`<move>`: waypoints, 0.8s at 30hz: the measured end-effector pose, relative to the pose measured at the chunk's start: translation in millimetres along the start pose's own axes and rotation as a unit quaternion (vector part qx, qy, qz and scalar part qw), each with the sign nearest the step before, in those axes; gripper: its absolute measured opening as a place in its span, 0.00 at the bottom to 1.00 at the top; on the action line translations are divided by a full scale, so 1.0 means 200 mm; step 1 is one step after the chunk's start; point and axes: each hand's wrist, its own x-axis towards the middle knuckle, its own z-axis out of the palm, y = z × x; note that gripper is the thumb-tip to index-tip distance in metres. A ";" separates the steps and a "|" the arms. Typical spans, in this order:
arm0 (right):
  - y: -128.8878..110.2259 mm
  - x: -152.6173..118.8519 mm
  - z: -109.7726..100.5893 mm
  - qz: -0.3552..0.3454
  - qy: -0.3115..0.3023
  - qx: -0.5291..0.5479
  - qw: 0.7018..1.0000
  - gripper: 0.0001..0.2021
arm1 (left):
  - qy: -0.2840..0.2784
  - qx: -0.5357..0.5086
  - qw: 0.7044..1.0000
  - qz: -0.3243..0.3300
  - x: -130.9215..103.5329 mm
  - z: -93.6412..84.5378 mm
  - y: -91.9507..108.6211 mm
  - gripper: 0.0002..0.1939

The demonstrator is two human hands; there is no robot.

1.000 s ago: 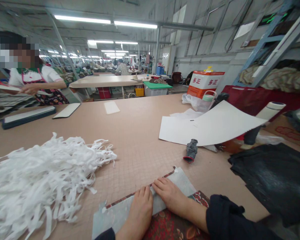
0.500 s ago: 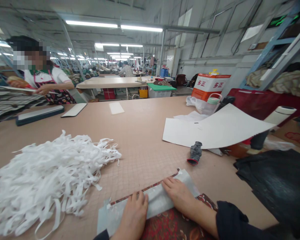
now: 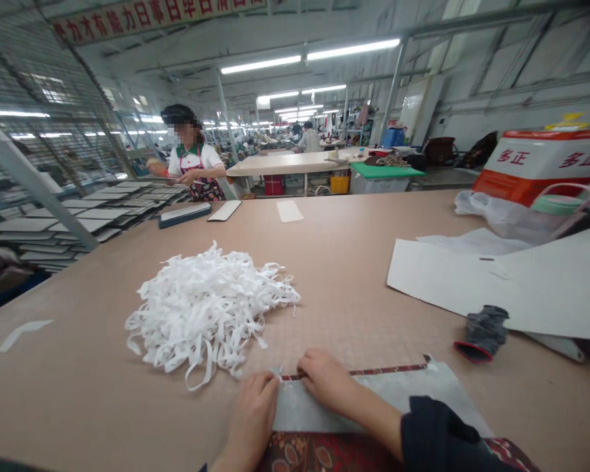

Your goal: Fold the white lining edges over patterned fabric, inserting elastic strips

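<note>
At the table's near edge lies a dark red patterned fabric [image 3: 319,452], with a pale grey backing strip [image 3: 398,387] across its upper part. A narrow patterned edge shows along the strip's far side. My left hand [image 3: 252,410] is closed, its thumb and fingers pinching the fabric's far left corner. Just to the right, my right hand [image 3: 327,380] has curled fingers gripping that narrow edge; its fingertips are partly hidden. Beyond my hands is a heap of white ribbon strips [image 3: 201,308].
A grey knitted sleeve [image 3: 486,331] with a red rim lies at right, beside a large white sheet [image 3: 452,275]. An orange-white box [image 3: 535,164] stands behind. Across the table [image 3: 344,262], a co-worker [image 3: 199,164] stands near stacked panels [image 3: 83,216].
My view has swung left. My hands, which lay flat and apart on the backing strip, have come together at its far left corner, fingers now bent onto the edge.
</note>
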 end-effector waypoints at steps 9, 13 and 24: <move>-0.08 0.11 0.06 0.028 -0.015 0.060 0.998 0.07 | 0.069 0.020 0.997 0.010 -0.06 0.11 -0.02 0.14; -0.05 0.14 0.09 0.023 -0.025 0.139 0.990 0.08 | 0.081 0.016 0.996 0.010 -0.08 0.13 -0.02 0.15; -0.03 0.24 0.22 -0.015 -0.005 0.309 0.951 0.15 | 0.053 0.040 0.998 -0.022 -0.10 0.12 -0.01 0.14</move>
